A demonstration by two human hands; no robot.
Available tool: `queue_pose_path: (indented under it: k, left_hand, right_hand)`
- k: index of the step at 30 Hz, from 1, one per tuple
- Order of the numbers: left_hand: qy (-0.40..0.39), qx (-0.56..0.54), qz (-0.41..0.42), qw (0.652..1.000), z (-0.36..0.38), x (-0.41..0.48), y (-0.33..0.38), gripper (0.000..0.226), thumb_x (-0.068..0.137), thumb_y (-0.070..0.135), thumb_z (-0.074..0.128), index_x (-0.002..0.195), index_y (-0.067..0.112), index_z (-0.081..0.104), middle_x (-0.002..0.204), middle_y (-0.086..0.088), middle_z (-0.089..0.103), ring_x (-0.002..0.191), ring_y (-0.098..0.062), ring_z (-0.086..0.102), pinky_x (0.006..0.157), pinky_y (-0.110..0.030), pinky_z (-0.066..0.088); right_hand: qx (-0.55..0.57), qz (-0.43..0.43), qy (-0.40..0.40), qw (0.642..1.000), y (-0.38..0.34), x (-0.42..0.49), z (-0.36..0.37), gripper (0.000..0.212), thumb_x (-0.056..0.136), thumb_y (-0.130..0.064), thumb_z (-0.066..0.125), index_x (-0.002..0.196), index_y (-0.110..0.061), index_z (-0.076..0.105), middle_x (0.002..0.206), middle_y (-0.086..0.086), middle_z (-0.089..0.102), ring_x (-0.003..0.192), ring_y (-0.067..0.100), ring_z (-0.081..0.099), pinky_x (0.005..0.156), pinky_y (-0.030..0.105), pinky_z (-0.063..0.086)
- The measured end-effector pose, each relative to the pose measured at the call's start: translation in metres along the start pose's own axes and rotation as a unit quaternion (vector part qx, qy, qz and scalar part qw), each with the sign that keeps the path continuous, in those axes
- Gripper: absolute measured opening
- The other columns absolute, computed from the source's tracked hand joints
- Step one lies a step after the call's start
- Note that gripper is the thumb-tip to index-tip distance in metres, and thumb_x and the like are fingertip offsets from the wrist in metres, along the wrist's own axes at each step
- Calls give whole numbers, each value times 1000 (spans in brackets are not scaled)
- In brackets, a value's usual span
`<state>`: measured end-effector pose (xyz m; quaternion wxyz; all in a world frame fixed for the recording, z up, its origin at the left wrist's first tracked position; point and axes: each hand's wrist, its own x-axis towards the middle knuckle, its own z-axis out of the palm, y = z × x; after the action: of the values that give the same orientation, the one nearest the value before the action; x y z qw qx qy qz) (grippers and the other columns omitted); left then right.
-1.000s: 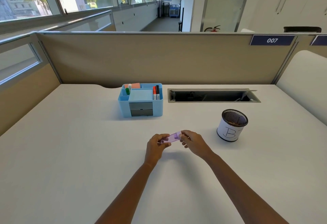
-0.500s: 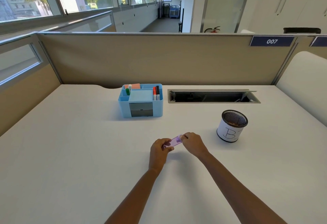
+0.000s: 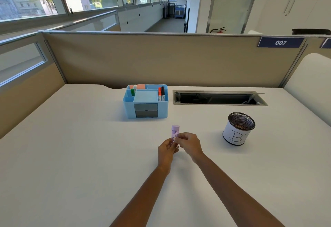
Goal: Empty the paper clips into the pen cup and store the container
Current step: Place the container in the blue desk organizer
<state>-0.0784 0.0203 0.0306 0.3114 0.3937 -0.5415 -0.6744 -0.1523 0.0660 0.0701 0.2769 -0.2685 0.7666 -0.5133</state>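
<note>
Since a second ago the container (image 3: pixel 174 131) has swung from lying crosswise to standing nearly upright, long axis pointing away from me. I note translucent purple plastic, rounded top. Left hand (image 3: pixel 167 150) and right hand (image 3: pixel 188 144) both pinch its lower end above the desk (image 3: pixel 71 155), left of the pen cup (image 3: pixel 239 128).

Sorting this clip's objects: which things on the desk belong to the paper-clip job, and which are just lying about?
Job:
- purple container, held by left hand and right hand
- mesh pen cup
- blue organizer, likely storage

Lying about:
- markers
- open cable tray
</note>
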Motion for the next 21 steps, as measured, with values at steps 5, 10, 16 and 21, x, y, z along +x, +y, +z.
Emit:
queue_pose_path:
  k: [5, 10, 16, 21]
  left_hand:
    - [-26, 88, 12, 996, -4, 6, 10, 35, 91, 4, 48, 125, 2, 47, 126, -18, 57, 107, -32, 59, 91, -31, 50]
    - [-3, 285, 56, 957, -29, 21, 12, 46, 91, 24, 51, 132, 8, 40, 142, -13, 44, 129, -28, 42, 109, -36, 33]
    - [50, 579, 99, 808, -59, 36, 4, 55, 96, 35, 32, 141, 9, 15, 155, -13, 15, 143, -28, 9, 118, -38, 14]
    - [37, 641, 137, 754, -69, 43, 0, 59, 96, 40, 26, 142, 9, 5, 156, -14, 4, 144, -30, 1, 118, -39, 6]
  right_hand:
    - [-92, -56, 21, 994, -7, 13, 8, 29, 84, -17, 60, 107, 0, 62, 108, 17, 69, 84, 21, 61, 63, 15, 44]
    - [-200, -128, 38, 971, -29, 34, 17, 31, 89, -22, 55, 110, 0, 59, 113, 17, 66, 98, 29, 62, 76, 24, 40]
    - [-347, -239, 36, 906, -63, 64, 34, 37, 90, -25, 51, 121, -4, 52, 122, 15, 60, 109, 26, 55, 90, 31, 47]
    - [-420, -290, 44, 859, -84, 86, 52, 39, 91, -22, 51, 125, -5, 46, 128, 14, 54, 114, 24, 51, 88, 30, 48]
